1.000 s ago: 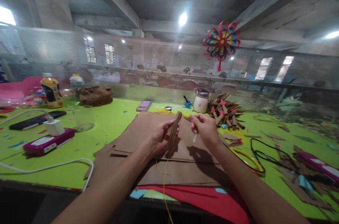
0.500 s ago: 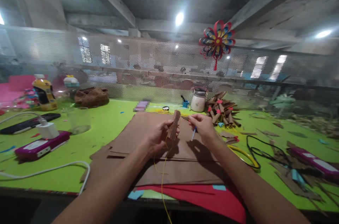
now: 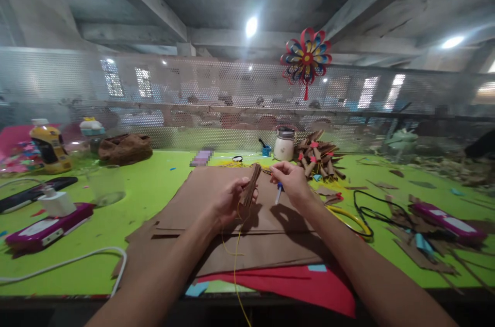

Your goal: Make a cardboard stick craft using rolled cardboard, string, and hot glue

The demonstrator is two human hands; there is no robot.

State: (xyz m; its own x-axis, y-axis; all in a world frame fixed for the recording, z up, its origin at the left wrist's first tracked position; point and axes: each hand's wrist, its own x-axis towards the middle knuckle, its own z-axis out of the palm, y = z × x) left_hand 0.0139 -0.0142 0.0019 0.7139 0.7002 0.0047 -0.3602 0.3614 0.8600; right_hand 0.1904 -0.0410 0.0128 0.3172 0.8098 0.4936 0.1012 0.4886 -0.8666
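Observation:
My left hand (image 3: pixel 228 198) is closed round a narrow bundle of pleated brown paper (image 3: pixel 252 185), which is tilted with its top to the right. A thin yellow thread (image 3: pixel 235 265) hangs from the bundle's lower end and runs over the front edge. To its right, my right hand (image 3: pixel 291 181) has thumb and forefinger pinched together, apart from the bundle. A small blue-and-white stick (image 3: pixel 278 194) pokes down from under its curled fingers; its kind is unclear. Whether the pinch also holds thread cannot be made out. Below both hands lie large brown paper sheets (image 3: pixel 181 208).
Behind my right hand are a pile of brown paper rolls (image 3: pixel 319 157), a white jar (image 3: pixel 284 145) and a blue pot (image 3: pixel 266 150). Purple power strips (image 3: pixel 50 226), a clear cup (image 3: pixel 107 187) and cables flank the sheets. Red paper (image 3: pixel 309 285) sticks out underneath. A mesh screen stands behind.
The view has turned slightly right, so the scene sits further left. My right hand has shifted slightly, its fingers now more curled. My left hand still holds the paper bundle.

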